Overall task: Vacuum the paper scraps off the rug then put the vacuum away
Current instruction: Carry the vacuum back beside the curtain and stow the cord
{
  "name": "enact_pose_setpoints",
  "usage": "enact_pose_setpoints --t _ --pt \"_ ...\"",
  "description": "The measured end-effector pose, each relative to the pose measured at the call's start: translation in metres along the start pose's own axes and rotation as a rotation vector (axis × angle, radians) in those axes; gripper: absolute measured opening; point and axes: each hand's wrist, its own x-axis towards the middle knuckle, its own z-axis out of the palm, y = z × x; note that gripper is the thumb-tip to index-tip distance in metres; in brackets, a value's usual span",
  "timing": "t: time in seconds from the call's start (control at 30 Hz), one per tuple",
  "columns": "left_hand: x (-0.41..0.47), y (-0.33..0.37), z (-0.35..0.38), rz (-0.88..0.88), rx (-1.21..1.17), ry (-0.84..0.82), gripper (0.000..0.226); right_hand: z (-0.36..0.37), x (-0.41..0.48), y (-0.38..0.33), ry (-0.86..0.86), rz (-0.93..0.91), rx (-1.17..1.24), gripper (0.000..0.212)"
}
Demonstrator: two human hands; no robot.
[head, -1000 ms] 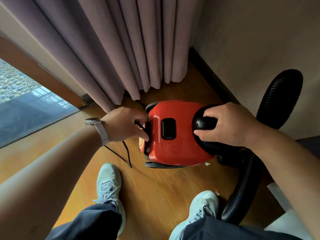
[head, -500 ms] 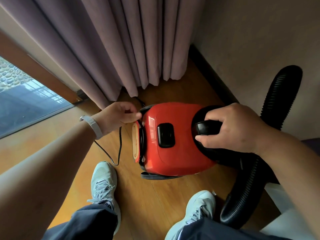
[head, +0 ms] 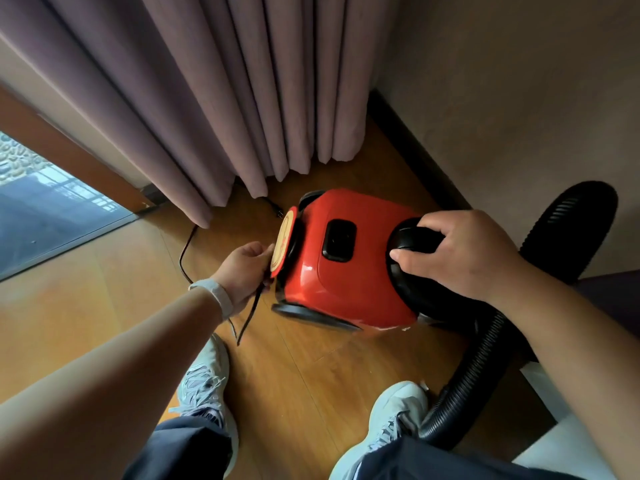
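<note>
Two hands busy: right hand (head: 460, 258) clamps the black handle (head: 415, 242) of the red vacuum (head: 349, 285) on the wood floor (head: 304, 386) by the curtain (head: 242, 98). Left hand (head: 244, 271) grips its cord (head: 250, 315). The tan label (head: 283, 242) is too blurred to read.

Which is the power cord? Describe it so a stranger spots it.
Below the purple curtain sits the red vacuum. The power cord loops over the floor to its left, through the left hand. It is thin and smooth, unlike the fat ribbed hose on the right.
</note>
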Motion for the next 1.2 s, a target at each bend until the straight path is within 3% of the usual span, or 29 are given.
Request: enact_pose_setpoints --t 0.2,0.37,0.47,0.57,0.7,0.83,1.07,1.2 --pt "-0.025 -0.012 0.01 0.062 0.259 -0.064 0.013 -0.001 0.003 0.008 0.073 0.089 -0.081 0.038" --pt "-0.045 0.025 0.02 0.484 0.957 -0.032 0.013 -0.009 0.003 0.015 0.131 0.134 -0.114 0.04" --pt "-0.046 0.051 0.013 0.567 1.264 -0.098 0.018 -0.011 0.002 0.016 0.096 0.112 -0.113 0.037" --pt "-0.045 0.064 0.007 0.643 1.42 -0.188 0.02 -0.01 0.003 0.015 0.024 0.09 -0.117 0.049" --pt "-0.044 0.069 0.002 0.879 1.459 -0.115 0.026 -0.006 0.003 0.013 -0.05 0.036 -0.109 0.047" --pt "-0.038 0.074 -0.004 1.149 1.283 -0.012 0.038 -0.006 0.001 0.004 -0.114 -0.101 -0.124 0.043" --pt "-0.018 0.073 -0.021 0.838 0.938 0.006 0.059 -0.013 -0.001 -0.012 -0.188 -0.219 -0.087 0.032" --pt "-0.014 0.073 -0.032 0.692 0.802 0.011 0.03 -0.019 -0.005 -0.023 -0.186 -0.238 -0.072 0.028"
